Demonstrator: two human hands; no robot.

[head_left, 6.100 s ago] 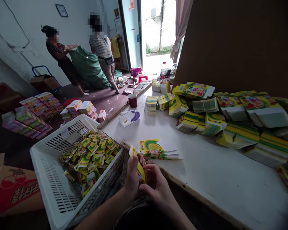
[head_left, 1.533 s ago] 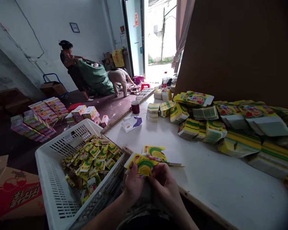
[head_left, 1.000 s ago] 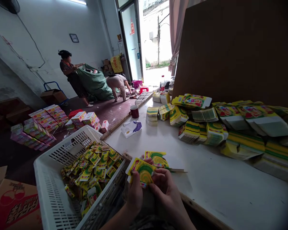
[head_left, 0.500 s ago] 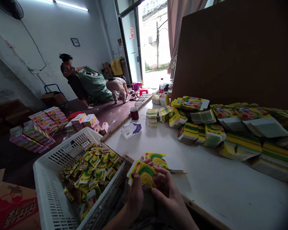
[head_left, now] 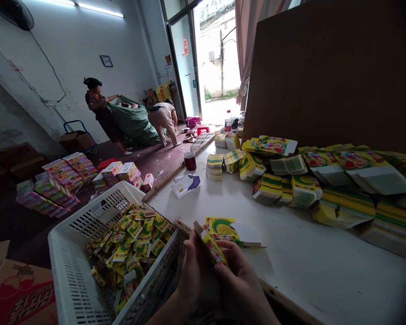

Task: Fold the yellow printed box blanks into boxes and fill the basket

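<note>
A small yellow carton [head_left: 214,247] with a printed front is held between my two hands, turned edge-on with its grey end flap standing up at the upper left. My right hand [head_left: 242,273] is closed around its lower right end, thumb on the near side. My left hand [head_left: 188,268] is closed at the flap end, its thumb raised close to the flap; part of its grip is hidden. Just beyond lies a stack of flat yellow-green carton blanks [head_left: 221,228] on the white table [head_left: 307,266].
To the left, a white plastic basket [head_left: 62,266] contains many small yellow cartons [head_left: 135,243]. Stacked carton blanks [head_left: 345,203] line the table's right side. A mug [head_left: 190,161] and a tissue pack [head_left: 186,185] stand farther back. Two people [head_left: 99,108] work near a green sack [head_left: 131,122].
The carton has turned from its broad face to its narrow side, and its end flap now sticks up. My left thumb has shifted up toward the flap.
</note>
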